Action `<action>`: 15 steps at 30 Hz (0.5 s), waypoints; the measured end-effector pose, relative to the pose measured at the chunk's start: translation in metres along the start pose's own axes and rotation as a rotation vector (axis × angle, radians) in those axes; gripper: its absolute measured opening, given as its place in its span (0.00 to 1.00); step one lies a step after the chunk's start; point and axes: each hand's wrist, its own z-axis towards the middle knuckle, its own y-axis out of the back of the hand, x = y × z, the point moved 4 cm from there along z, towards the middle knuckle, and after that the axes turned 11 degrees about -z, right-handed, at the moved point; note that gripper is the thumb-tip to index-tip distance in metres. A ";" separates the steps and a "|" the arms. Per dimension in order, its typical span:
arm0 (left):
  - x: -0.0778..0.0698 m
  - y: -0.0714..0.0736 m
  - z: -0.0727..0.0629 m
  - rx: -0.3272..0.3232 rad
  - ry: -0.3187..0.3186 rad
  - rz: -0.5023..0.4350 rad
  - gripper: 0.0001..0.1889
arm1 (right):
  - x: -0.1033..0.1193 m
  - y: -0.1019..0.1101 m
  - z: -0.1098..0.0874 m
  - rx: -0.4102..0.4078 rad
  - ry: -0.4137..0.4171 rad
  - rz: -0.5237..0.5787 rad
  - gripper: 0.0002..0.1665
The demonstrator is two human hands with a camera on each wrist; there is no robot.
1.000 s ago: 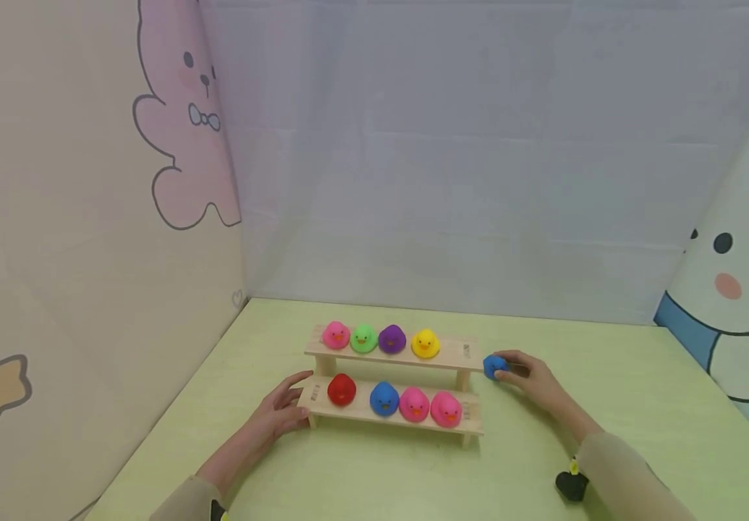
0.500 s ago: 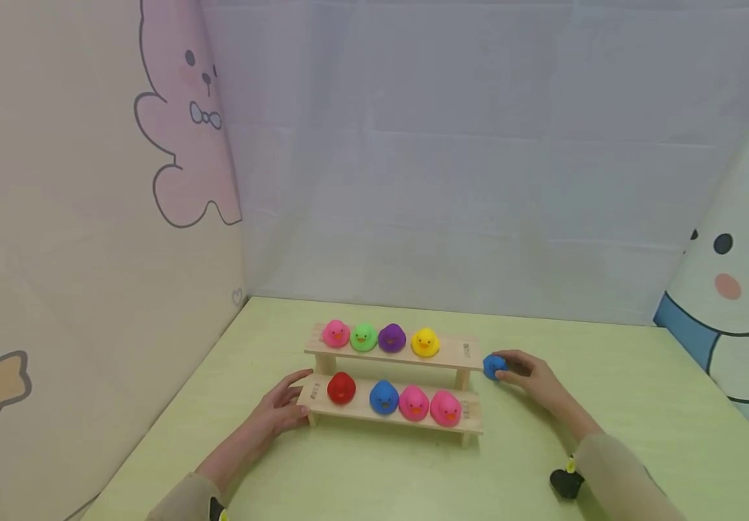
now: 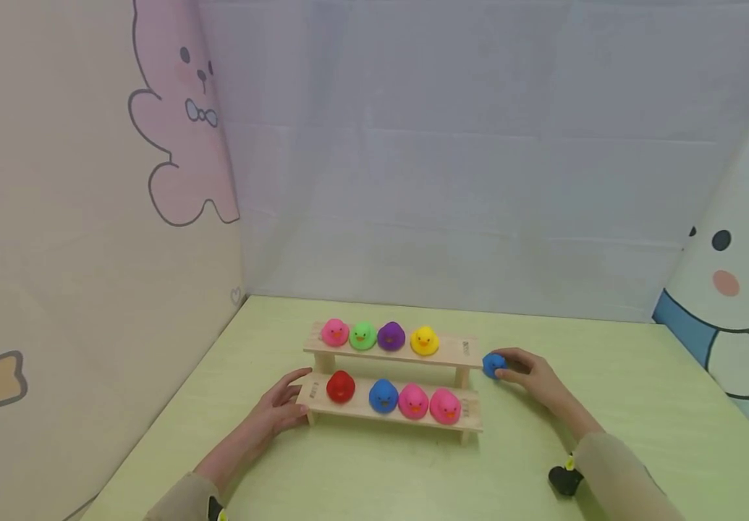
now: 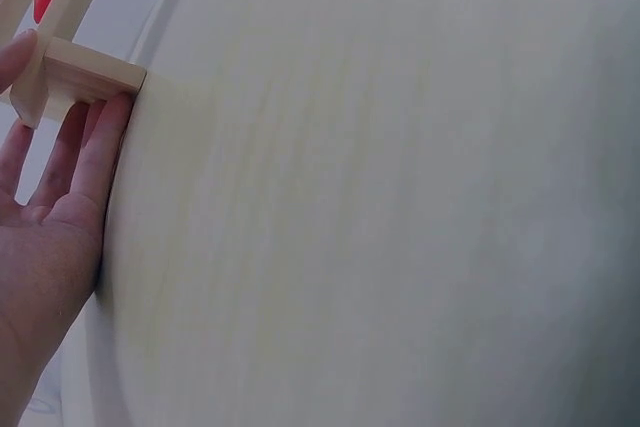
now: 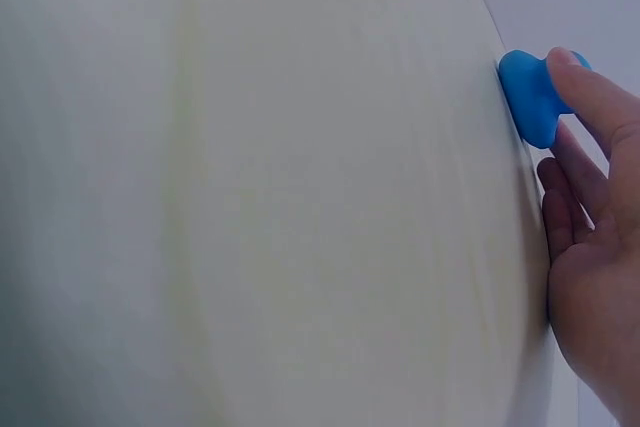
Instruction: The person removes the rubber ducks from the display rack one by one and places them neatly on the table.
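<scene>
A two-tier wooden stand [image 3: 361, 412] holds rubber ducks on both steps. My left hand [image 3: 276, 412] holds the stand's left end, thumb at the front and fingers at the far side. In the left wrist view the fingers reach the end leg [image 4: 95, 72]. My right hand [image 3: 533, 376] pinches a blue rubber duck [image 3: 493, 365] just right of the stand; in the right wrist view the duck [image 5: 535, 97] sits on the table under the thumb. On the upper step are pink, green, purple and yellow [image 3: 424, 341] ducks. The lower step bears red [image 3: 341, 388], blue [image 3: 383, 396] and two pink ducks [image 3: 445, 407].
The pale green tabletop [image 3: 374, 477] runs back to a grey-white cloth [image 3: 465, 159]. Cartoon-printed sheets hang at left and right. Beside the right sleeve lies a small black object [image 3: 564, 480] with a yellow part.
</scene>
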 end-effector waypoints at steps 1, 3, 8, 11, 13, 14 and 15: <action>0.000 0.000 0.001 -0.001 -0.001 -0.001 0.34 | 0.000 0.000 0.000 -0.004 0.002 0.000 0.28; -0.001 -0.001 0.001 0.002 -0.007 -0.003 0.34 | -0.001 0.001 0.001 -0.009 0.003 0.000 0.28; 0.000 -0.001 -0.001 0.000 0.000 0.009 0.34 | -0.002 0.000 0.000 -0.005 0.001 0.007 0.29; 0.001 0.000 -0.002 0.007 -0.002 0.015 0.33 | -0.002 -0.001 0.000 -0.005 0.010 0.035 0.29; 0.001 0.000 -0.002 0.009 -0.003 0.022 0.34 | -0.001 -0.001 0.000 -0.006 0.015 0.050 0.29; 0.001 0.000 -0.002 0.009 -0.003 0.025 0.34 | -0.001 -0.001 -0.001 -0.006 0.017 0.050 0.28; 0.001 0.000 -0.002 0.010 -0.004 0.023 0.34 | -0.001 -0.001 -0.001 -0.005 0.018 0.053 0.28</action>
